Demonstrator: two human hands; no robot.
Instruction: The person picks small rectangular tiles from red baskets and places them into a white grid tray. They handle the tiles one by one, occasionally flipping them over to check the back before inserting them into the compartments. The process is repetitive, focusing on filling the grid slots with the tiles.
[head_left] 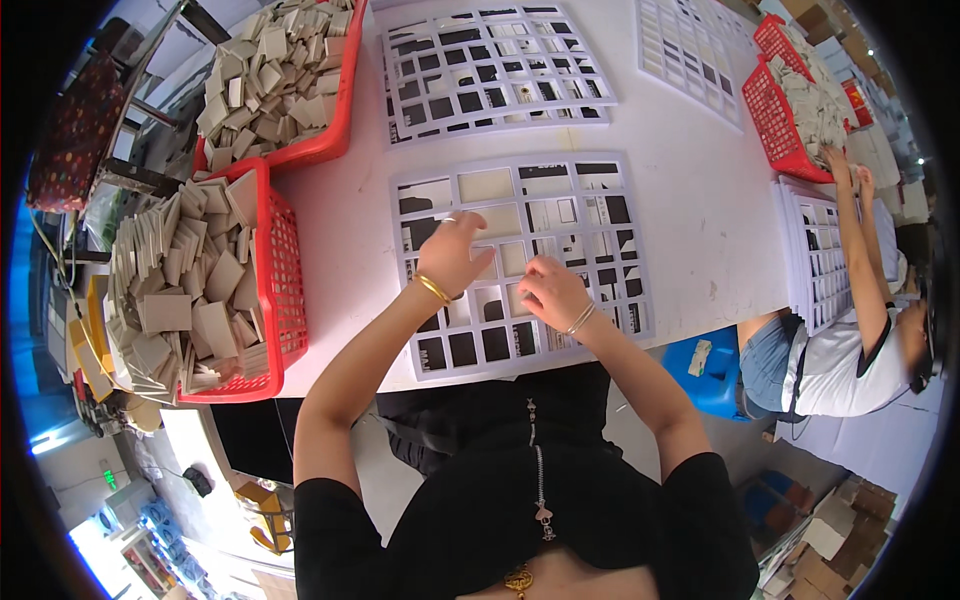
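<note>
In front of me on the white table lies a white grid frame with many square compartments. Some compartments hold plain beige tiles; others show black-and-white printed backing. My left hand rests over the left-middle compartments, its fingers apart, with a ring and a gold bracelet on it. Lower and to the right, my right hand is over the middle cells. Its fingertips are drawn together at a compartment edge; whatever they hold, if anything, is hidden.
Red baskets heaped with beige tiles stand at the left. Stacked grid frames lie beyond mine, another frame at the far right. A co-worker at the right reaches to a red basket. A blue stool stands below.
</note>
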